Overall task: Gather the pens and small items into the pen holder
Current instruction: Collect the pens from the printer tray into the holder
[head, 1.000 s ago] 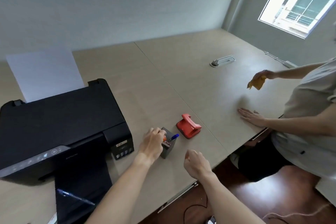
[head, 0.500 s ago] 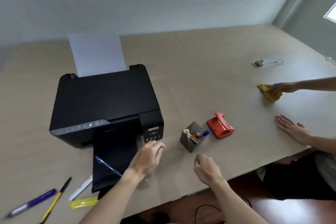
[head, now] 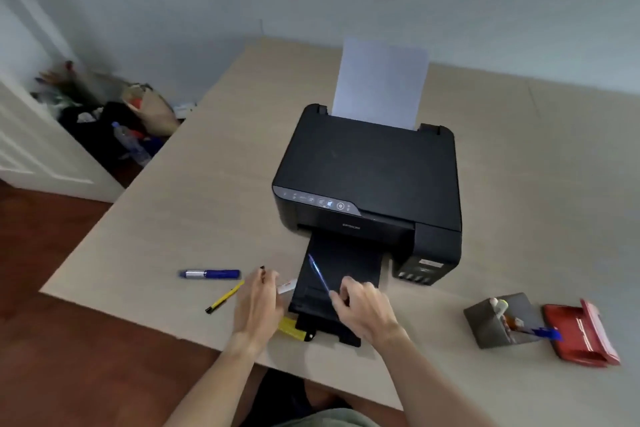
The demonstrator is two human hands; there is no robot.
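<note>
A thin blue pen (head: 318,272) lies slanted on the printer's black output tray (head: 346,288). My right hand (head: 363,312) pinches its lower end. My left hand (head: 258,305) hovers just left of the tray, its fingers over a white marker (head: 288,286); the blur hides whether it grips anything. A yellow highlighter (head: 291,328) pokes out beside that wrist. A yellow-and-black pen (head: 225,296) and a thick blue marker (head: 209,274) lie further left. The grey pen holder (head: 491,326) stands at the far right with several items inside and a blue pen (head: 547,333) sticking out.
The black printer (head: 370,170) with a paper sheet (head: 381,83) fills the table's middle. A red hole punch (head: 585,336) sits right of the holder. The table's left edge (head: 114,211) drops to a wooden floor with bags and clutter (head: 114,121) beyond.
The view has swung left. My left hand moved from the holder to the loose pens by the tray. My right hand reached onto the tray and took hold of the thin blue pen.
</note>
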